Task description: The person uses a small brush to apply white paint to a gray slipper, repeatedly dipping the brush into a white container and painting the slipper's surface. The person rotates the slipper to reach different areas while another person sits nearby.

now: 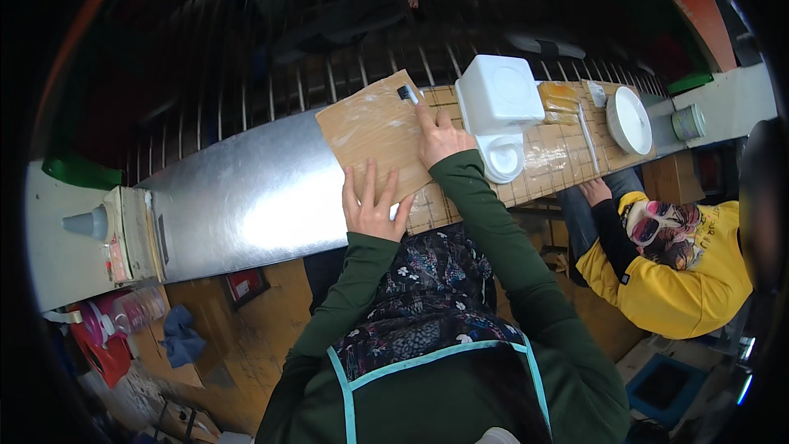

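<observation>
The long metal tabletop (246,197) runs across the view, with a gridded cutting mat (542,168) covering the stretch beside the brown cardboard sheet (374,136). That cardboard sheet lies tilted, half on the bare metal and half on the mat. Just beside it on the mat stands a white square container (500,94) above a stack of white lids (503,158), and farther along lies a white round plate (629,119). The left hand (371,204) presses flat, fingers spread, on the sheet's near edge. The right hand (440,138), forearm stretched forward, pinches a small dark-tipped tool (408,94) against the sheet's far corner.
</observation>
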